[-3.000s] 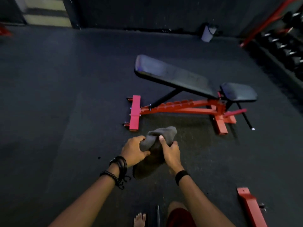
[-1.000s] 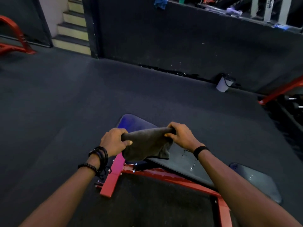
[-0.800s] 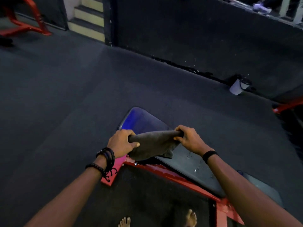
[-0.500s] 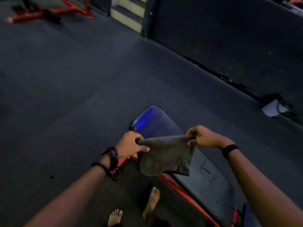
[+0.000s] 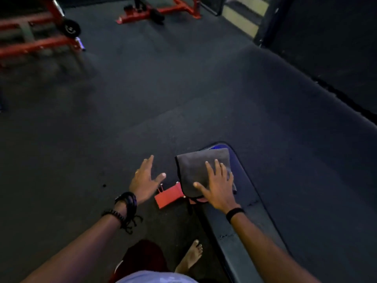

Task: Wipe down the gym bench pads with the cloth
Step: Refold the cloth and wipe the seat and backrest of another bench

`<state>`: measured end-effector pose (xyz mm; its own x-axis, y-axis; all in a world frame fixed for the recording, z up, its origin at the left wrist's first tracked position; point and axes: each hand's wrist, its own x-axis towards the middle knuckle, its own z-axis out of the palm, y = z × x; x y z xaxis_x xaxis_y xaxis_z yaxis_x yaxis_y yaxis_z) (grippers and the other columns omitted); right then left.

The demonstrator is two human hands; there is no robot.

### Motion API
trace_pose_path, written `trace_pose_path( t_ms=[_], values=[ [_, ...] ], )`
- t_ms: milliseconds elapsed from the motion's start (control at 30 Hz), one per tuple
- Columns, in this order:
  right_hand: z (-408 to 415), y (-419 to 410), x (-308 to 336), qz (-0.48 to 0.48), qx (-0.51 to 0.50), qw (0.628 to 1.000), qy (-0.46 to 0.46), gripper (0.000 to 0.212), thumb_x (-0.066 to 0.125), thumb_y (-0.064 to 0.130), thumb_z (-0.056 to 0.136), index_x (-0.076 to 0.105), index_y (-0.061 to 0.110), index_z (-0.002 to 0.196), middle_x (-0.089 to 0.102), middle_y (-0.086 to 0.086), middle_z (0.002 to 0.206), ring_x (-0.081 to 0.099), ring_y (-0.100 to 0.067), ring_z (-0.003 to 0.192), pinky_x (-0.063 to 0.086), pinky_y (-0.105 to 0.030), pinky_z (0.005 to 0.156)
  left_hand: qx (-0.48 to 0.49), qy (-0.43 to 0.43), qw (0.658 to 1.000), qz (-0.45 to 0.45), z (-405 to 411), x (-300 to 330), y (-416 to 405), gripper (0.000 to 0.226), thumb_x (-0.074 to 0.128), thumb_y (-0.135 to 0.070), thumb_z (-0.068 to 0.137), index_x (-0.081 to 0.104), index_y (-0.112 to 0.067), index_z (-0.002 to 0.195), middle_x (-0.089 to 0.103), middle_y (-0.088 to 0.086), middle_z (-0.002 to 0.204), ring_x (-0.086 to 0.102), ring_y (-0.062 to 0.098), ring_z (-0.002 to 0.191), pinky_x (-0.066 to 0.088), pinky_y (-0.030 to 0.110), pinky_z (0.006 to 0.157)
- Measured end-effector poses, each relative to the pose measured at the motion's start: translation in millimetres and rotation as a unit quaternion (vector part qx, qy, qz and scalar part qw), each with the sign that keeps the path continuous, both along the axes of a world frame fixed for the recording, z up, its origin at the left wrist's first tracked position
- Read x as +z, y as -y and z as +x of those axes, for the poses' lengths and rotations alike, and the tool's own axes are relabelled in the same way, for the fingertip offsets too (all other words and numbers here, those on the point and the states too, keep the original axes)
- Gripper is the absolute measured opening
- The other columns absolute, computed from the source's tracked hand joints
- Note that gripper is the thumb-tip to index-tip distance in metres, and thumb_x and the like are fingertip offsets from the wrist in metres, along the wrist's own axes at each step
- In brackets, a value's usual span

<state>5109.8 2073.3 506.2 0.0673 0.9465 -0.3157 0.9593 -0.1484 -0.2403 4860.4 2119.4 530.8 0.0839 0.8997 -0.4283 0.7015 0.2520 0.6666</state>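
A dark grey cloth [image 5: 201, 168] lies spread over the top end of the black bench back pad [image 5: 251, 203]. My right hand [image 5: 219, 187] presses flat on the cloth, fingers straight and spread. My left hand [image 5: 144, 179] hovers beside the pad over the floor, fingers spread, holding nothing. The pad runs from the cloth down toward the lower right edge of the view. Below the cloth shows the red foot of the bench frame [image 5: 168, 196].
Red gym equipment frames [image 5: 36, 37] stand at the far left and another red frame [image 5: 161, 11] at the top. A dark wall [image 5: 326, 48] runs along the right. My bare foot [image 5: 190, 257] stands on the dark rubber floor next to the bench.
Both hands held the cloth stretched above the pad; now it lies on the pad's top end under my flat right hand, and my left hand has let go and moved left.
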Motion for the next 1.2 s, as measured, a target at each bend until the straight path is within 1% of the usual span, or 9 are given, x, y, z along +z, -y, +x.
trace_pose_path(
  t_ms=[200,333,500,700,833,933,1000,1067,1200],
  values=[
    [-21,-27,-39,0.095,0.062,0.994,-0.002,0.087,0.026,0.085,0.082,0.021,0.036,0.154,0.000,-0.018,0.164,-0.004,-0.036,0.150,-0.009,-0.060,0.116,0.014,-0.050,0.998,0.047,15,-9,13,0.069,0.053,-0.038,0.098,0.019,-0.023,0.156,0.014,0.004,0.163,0.017,0.022,0.149,0.019,0.038,0.118],
    [2,-78,-66,0.120,0.164,0.977,0.062,0.079,0.030,0.082,0.084,0.028,0.038,0.150,0.022,-0.009,0.160,0.010,-0.034,0.150,0.002,-0.066,0.115,-0.011,-0.039,0.997,0.064,26,-34,-5,0.063,0.053,-0.036,0.099,0.025,-0.025,0.154,0.017,0.000,0.163,0.016,0.018,0.149,0.017,0.039,0.117],
    [28,-156,-65,0.099,-0.059,0.987,0.110,0.062,0.032,0.071,0.086,0.064,0.028,0.116,0.057,-0.007,0.123,0.042,-0.035,0.126,0.016,-0.068,0.111,-0.018,-0.023,0.998,0.059,28,-61,-27,0.056,0.052,-0.036,0.099,0.033,-0.021,0.150,0.028,0.003,0.159,0.023,0.018,0.147,0.020,0.036,0.117],
    [-13,-148,-63,0.075,0.317,0.945,0.036,0.051,0.036,0.069,0.087,0.065,0.032,0.105,0.063,0.003,0.108,0.054,-0.022,0.105,0.034,-0.050,0.100,0.011,-0.014,0.999,0.043,23,-73,-50,0.061,0.038,-0.051,0.094,0.043,-0.017,0.145,0.042,0.006,0.151,0.038,0.021,0.138,0.033,0.043,0.113],
    [58,-214,-60,0.005,0.050,0.989,0.141,0.064,0.031,0.072,0.091,0.070,0.022,0.087,0.069,-0.003,0.089,0.062,-0.028,0.091,0.042,-0.040,0.080,-0.061,-0.036,0.995,0.066,20,-75,-77,0.068,0.030,-0.059,0.092,0.048,-0.013,0.139,0.050,0.005,0.141,0.048,0.022,0.128,0.039,0.045,0.105],
    [5,-183,-58,0.060,0.157,0.981,0.100,0.051,0.036,0.060,0.094,0.065,0.022,0.075,0.066,0.000,0.081,0.060,-0.025,0.083,0.039,-0.040,0.078,-0.091,-0.047,0.993,0.059,19,-77,-83,0.071,0.027,-0.063,0.090,0.049,-0.016,0.137,0.053,0.002,0.137,0.049,0.020,0.124,0.036,0.038,0.102],
    [-20,-147,-55,0.067,0.269,0.961,-0.009,0.039,0.043,0.057,0.091,0.067,0.027,0.092,0.066,0.003,0.096,0.058,-0.021,0.095,0.038,-0.044,0.092,-0.094,-0.050,0.993,0.057,19,-78,-87,0.070,0.028,-0.063,0.089,0.052,-0.015,0.134,0.055,0.002,0.133,0.051,0.021,0.121,0.038,0.037,0.100],
    [10,-159,-55,0.088,0.308,0.947,-0.007,0.044,0.042,0.057,0.091,0.068,0.024,0.099,0.068,-0.001,0.100,0.059,-0.025,0.096,0.042,-0.045,0.092,-0.098,-0.047,0.993,0.055,19,-79,-90,0.070,0.029,-0.064,0.089,0.053,-0.015,0.132,0.057,0.002,0.130,0.052,0.021,0.119,0.040,0.039,0.099],
    [65,-215,-54,0.058,0.040,0.990,0.118,0.061,0.022,0.059,0.088,0.067,0.020,0.078,0.069,-0.007,0.082,0.063,-0.032,0.083,0.040,-0.037,0.070,-0.106,-0.058,0.992,0.048,14,-85,-96,0.072,0.028,-0.067,0.089,0.052,-0.016,0.133,0.056,0.001,0.131,0.051,0.018,0.119,0.036,0.035,0.098]
  ],
)
